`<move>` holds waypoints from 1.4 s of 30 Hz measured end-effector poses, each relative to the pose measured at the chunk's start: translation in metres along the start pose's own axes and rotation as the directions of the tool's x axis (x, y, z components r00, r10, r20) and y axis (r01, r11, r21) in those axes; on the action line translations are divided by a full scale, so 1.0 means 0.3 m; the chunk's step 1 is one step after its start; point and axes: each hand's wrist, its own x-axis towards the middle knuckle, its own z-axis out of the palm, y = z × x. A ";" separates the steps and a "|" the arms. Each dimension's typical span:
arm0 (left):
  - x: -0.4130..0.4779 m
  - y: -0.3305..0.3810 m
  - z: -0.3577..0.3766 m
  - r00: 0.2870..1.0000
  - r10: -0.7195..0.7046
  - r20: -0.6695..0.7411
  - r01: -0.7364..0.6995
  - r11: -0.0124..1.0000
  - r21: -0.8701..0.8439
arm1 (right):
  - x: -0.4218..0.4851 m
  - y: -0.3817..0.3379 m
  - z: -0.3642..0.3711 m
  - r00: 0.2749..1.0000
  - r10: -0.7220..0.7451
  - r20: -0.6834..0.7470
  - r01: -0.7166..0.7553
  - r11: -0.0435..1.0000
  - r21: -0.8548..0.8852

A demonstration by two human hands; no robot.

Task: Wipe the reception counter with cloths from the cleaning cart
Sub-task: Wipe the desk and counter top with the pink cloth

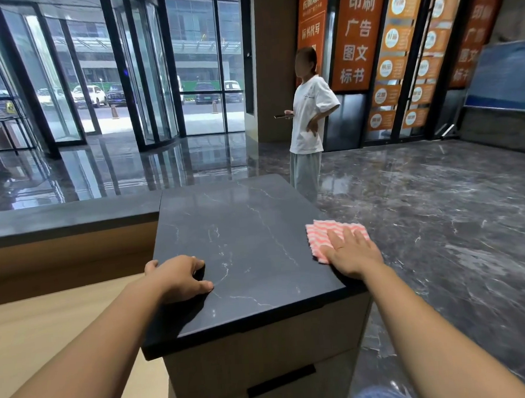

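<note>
— Where do we have the cloth (320, 236)?
— On the right side of the worktop (241, 231), close to its right edge. It is striped pink and white and lies flat. Our right hand (352, 253) presses on it palm down with straight fingers, so that grip is spread flat and closes round nothing.
— And our left hand (180, 277)?
— At the worktop's left edge, well apart from the cloth. Its grip is curled: the fingertips are on top and the thumb is hooked over the side, so it clasps the slab's edge.
— What do we see of the surface itself?
— A dark grey stone-look slab with thin white veins, glossy at the far end. It caps a cabinet (264, 346) with a pale wood-look front and a dark slot handle. To our left a lower dark ledge (65, 214) runs off, with a pale wooden desk surface (47, 319) below it.
— And the room around us?
— A lobby. The floor (440, 218) is polished dark marble with pale veining, full of reflections. Tall glass doors (143, 83) in black frames stand ahead on the left, and cars (95, 95) are parked outside. Orange banners (358, 30) with white characters cover the wall on the right. A person (309, 113) in a white T-shirt stands just beyond the worktop's far corner, holding a phone (284, 116).
</note>
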 end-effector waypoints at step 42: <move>0.057 0.069 -0.033 0.996 -0.066 -0.059 0.068 0.997 0.034 | -0.201 -0.268 0.061 0.990 -0.139 0.006 0.139 0.990 0.033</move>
